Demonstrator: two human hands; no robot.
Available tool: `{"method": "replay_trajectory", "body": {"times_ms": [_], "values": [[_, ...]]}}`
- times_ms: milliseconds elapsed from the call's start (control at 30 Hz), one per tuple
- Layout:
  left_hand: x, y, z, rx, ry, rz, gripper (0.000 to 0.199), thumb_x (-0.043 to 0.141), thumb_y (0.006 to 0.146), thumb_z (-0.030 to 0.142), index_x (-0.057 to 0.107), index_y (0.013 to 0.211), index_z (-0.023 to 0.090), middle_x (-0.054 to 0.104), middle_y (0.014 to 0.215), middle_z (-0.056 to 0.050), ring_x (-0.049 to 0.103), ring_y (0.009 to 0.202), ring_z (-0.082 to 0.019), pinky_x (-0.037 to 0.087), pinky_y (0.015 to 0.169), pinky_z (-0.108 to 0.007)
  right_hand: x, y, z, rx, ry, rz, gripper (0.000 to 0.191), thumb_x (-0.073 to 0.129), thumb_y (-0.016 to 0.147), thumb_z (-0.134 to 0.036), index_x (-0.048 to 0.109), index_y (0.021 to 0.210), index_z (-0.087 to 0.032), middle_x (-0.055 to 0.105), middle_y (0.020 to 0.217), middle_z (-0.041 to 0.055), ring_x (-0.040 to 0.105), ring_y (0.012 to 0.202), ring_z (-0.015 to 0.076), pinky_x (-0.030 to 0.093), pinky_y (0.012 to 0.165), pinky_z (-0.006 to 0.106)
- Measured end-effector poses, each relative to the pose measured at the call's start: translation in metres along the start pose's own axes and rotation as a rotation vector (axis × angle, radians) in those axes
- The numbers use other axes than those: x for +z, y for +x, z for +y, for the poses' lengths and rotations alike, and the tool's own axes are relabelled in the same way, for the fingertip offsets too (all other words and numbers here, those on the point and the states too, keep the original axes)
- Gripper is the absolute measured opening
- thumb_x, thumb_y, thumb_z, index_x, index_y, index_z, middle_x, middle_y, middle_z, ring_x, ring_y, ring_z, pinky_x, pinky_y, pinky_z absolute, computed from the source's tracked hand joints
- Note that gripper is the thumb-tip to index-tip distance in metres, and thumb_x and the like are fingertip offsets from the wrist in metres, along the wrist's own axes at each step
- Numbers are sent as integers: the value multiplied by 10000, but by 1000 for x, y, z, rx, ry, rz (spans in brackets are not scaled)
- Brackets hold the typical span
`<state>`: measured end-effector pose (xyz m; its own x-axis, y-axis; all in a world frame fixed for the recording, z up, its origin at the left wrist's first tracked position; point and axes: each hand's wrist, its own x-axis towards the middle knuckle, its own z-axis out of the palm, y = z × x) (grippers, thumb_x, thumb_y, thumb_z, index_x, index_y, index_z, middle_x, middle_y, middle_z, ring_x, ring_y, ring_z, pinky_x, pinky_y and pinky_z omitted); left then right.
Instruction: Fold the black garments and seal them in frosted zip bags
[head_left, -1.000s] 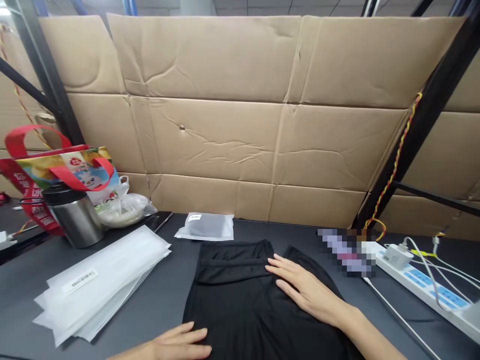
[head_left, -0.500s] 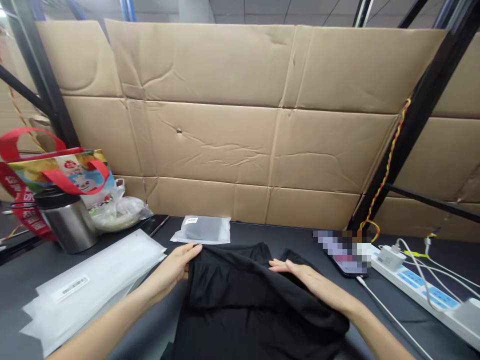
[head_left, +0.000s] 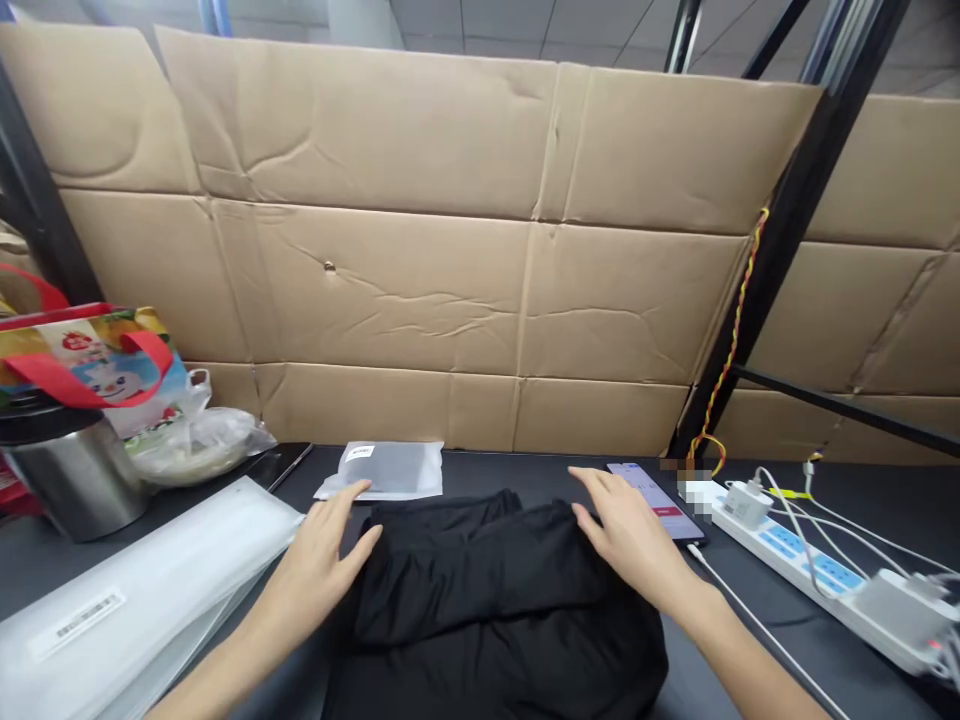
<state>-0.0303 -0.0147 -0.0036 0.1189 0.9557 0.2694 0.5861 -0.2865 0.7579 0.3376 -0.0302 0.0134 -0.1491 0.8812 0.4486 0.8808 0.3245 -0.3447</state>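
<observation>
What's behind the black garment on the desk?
A frosted plastic bag with a white label and, further right, a smartphone lie on the dark desk behind the garment. Cardboard sheeting stands beyond. The garment covers the desk beneath it.

A steel flask (head_left: 75, 480) stood before a colourful gift bag (head_left: 94, 360), and a white power strip (head_left: 787, 545) lay on the dark table (head_left: 510, 470).

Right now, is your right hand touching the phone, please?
Cannot tell: the head view shows the right hand overlapping the phone, with no plain contact or gap.
</observation>
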Motion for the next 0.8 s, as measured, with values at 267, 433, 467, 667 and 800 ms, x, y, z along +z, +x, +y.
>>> {"method": "replay_trajectory", "body": {"times_ms": [267, 433, 467, 667, 800], "values": [[21, -21, 3, 571, 677, -414, 519, 384, 998, 401, 175, 1474, 402, 270, 1532, 38, 241, 1402, -287, 222, 1120, -540, 8, -22, -39, -335, 48, -493, 781, 531, 695, -139, 334, 1447, -208, 310, 1517, 45, 219, 1411, 218, 133, 1174, 424], [12, -24, -11, 560, 718, -420, 535, 372, 1004, 405, 126, 1480, 395, 233, 1542, 20, 242, 1402, -266, 240, 1119, -527, 8, -32, 7, -189, -79, -461, 877, 417, 590, 8, 362, 1433, -225, 364, 1492, 5, 286, 1386, 167, 187, 1170, 395], [10, -23, -9, 556, 714, -437, 526, 369, 1005, 403, 140, 1479, 395, 253, 1538, 18, 255, 1398, -264, 240, 1118, -535, 8, -34, 15, -164, -111, -440, 886, 400, 568, 29, 389, 1419, -221, 394, 1476, 7, 307, 1377, 163, 204, 1167, 393], [36, -2, 46, 605, 653, -331, 357, 360, 1012, 301, 517, 1328, 250, 583, 1325, -50, 377, 1344, -278, 193, 1128, -577, 19, -42, 29, -164, -216, -362, 856, 342, 579, 78, 449, 1385, -186, 445, 1440, 35, 381, 1337, 157, 307, 1129, 372], [78, 8, 72, 805, 498, -509, 473, 359, 1012, 285, 283, 1471, 201, 358, 1498, -70, 270, 1396, -216, 223, 1154, -438, 23, -41, 24, -174, -263, -331, 844, 348, 562, 64, 483, 1361, -169, 482, 1410, 54, 420, 1314, 175, 353, 1101, 375]]}}
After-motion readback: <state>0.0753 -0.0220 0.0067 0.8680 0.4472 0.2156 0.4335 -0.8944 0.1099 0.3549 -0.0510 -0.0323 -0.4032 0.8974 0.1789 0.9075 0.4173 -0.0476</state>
